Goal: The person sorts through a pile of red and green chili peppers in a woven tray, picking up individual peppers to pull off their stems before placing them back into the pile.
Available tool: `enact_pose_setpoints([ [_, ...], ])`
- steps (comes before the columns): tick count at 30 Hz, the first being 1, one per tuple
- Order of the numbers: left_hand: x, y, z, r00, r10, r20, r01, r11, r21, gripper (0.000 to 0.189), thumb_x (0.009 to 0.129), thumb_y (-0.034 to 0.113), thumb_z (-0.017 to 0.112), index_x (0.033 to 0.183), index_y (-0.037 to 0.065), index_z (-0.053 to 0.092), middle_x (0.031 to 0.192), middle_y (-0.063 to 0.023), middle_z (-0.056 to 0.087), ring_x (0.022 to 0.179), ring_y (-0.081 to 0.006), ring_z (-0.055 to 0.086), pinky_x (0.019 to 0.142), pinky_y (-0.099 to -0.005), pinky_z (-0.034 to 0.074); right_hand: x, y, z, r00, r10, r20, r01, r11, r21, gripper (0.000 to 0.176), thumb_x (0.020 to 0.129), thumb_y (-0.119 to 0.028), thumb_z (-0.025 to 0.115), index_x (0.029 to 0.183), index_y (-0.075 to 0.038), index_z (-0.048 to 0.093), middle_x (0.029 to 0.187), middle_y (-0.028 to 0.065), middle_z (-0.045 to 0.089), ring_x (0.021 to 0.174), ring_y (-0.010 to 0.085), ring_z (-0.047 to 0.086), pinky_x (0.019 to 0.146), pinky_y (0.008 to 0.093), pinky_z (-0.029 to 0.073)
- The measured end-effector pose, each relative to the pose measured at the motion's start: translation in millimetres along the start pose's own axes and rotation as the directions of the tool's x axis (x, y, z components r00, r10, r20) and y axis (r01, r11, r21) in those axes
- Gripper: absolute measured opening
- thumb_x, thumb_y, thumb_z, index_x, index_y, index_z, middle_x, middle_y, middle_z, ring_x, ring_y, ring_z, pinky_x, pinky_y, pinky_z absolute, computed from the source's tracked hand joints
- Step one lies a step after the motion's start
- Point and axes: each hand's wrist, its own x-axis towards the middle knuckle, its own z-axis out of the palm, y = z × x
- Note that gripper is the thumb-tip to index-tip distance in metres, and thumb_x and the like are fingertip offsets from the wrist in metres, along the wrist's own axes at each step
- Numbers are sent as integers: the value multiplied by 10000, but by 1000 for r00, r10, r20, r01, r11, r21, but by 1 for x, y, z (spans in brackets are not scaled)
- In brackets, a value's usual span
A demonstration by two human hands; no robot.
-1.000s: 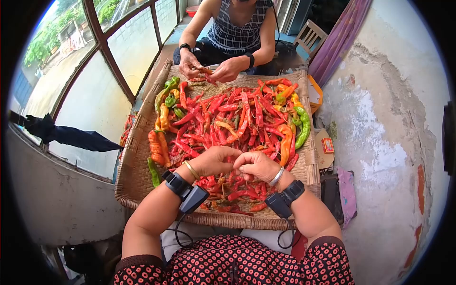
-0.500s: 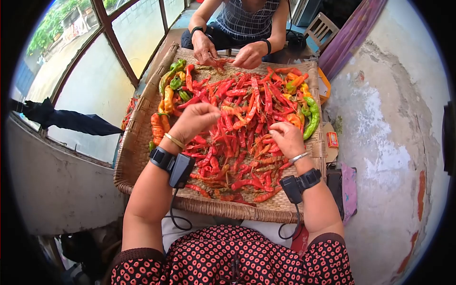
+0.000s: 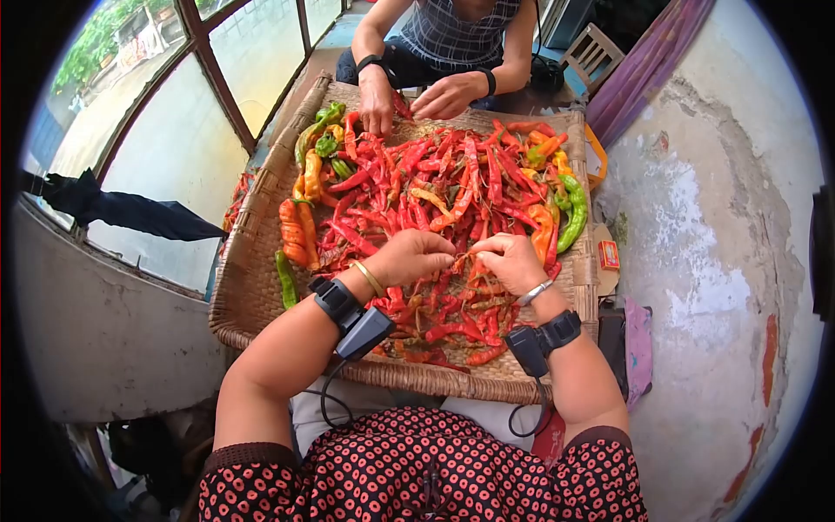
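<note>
Woven tray: broad and shallow, resting in front of the seated person and heaped with chilies, mostly red.

Left hand: over the near middle of the heap, fingertips pressed together on one end of a small red chili.

Right hand: just beside the left, pinching the same chili's other end.

Long green chili: at the tray's right edge.

Co-worker's hands: at the far rim, resting among the chilies.

Small red box: on the floor to the right of the tray.

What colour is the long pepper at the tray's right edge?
Green; the pepper shows best in the head view.
</note>
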Motion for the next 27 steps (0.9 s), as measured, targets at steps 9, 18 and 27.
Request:
enact_pose_setpoints([
  [9,1,-5,6,988,-133,82,139,987,-75,219,802,172,591,965,29,561,771,-1,593,641,-49,531,548,-180,432,-11,-34,16,952,142,270,-259,846,467,168,791,-100,542,890,12,617,739,24,594,652,93,547,611,228,459],
  [18,-4,18,-39,959,26,-282,-125,933,-338,89,834,171,532,873,96,560,735,31,574,562,-16,495,468,-159,391,8,12,-37,862,-401,-311,27,649,-760,159,649,-128,628,792,-93,567,841,82,515,828,269,480,724,368,411],
  [27,-5,13,-24,961,-179,-213,128,964,-232,329,843,321,497,1069,82,511,787,-13,600,568,-60,518,492,-203,409,14,24,-34,876,-425,-230,-39,412,-910,64,662,-115,568,714,-95,537,772,64,509,766,248,494,651,365,421],
])
